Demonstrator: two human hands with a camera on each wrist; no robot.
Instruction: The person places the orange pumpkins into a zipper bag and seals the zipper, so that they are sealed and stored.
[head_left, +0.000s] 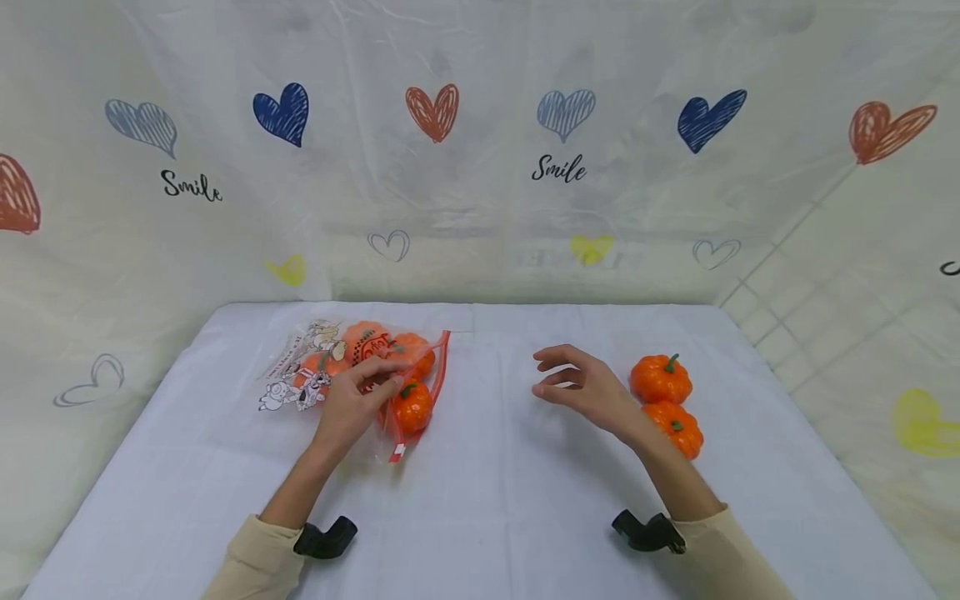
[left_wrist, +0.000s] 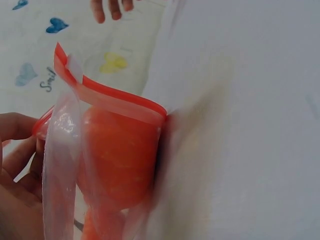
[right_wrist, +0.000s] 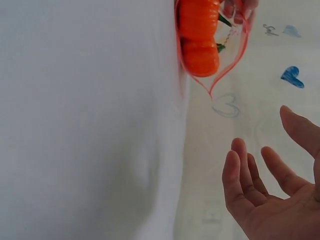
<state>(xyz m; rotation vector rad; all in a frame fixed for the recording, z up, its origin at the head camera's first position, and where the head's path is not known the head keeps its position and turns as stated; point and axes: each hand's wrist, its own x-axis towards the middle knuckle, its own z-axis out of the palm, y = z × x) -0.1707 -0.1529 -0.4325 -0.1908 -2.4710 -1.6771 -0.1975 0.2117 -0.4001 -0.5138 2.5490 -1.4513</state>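
Observation:
A clear zip bag with a red zip edge and printed cartoon figures lies left of the table's middle. Several orange toy pumpkins with green stems are inside. My left hand pinches the upper layer of the bag near its mouth, which gapes toward the right; the left wrist view shows the red zip strip up close. Fingers apart and loosely bent, my right hand hovers over the table with nothing in it. Just right of it sit two more toy pumpkins, the nearer one partly behind my forearm.
White cloth covers the table. Behind it hangs a pale sheet printed with hearts and the word Smile, which also runs along both sides. A black wrist camera sticks out from the left sleeve, another from the right.

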